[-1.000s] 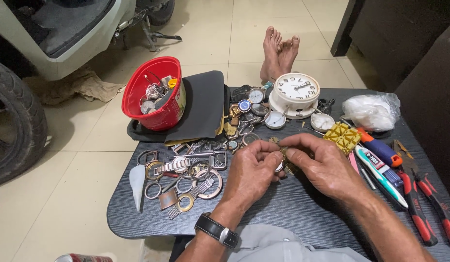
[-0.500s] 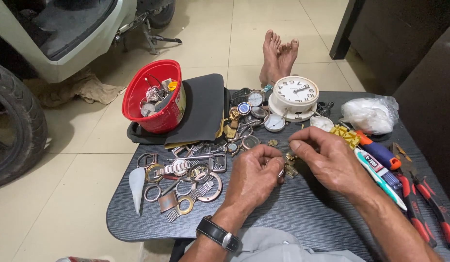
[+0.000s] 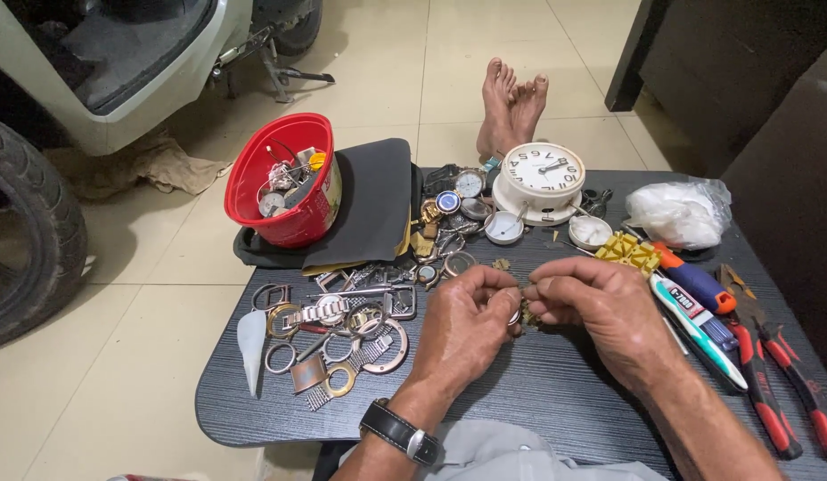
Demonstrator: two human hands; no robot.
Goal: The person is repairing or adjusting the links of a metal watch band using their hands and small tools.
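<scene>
While both hands meet over the middle of the dark table (image 3: 556, 392), I see my left hand (image 3: 462, 325) and right hand (image 3: 601, 312) pinched together on a small metal watch part (image 3: 517, 313), with watch cases (image 3: 342, 334) spread toward the left edge and pliers (image 3: 774, 374) by the right edge.

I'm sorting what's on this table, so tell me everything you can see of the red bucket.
The small round red plastic bucket stands upright at the table's far left, on a black cloth pad. It is open-topped, with a pale label band on its right side. Inside lies a jumble of metal watch parts and wires, with one small yellow piece. Neither hand touches it.
</scene>
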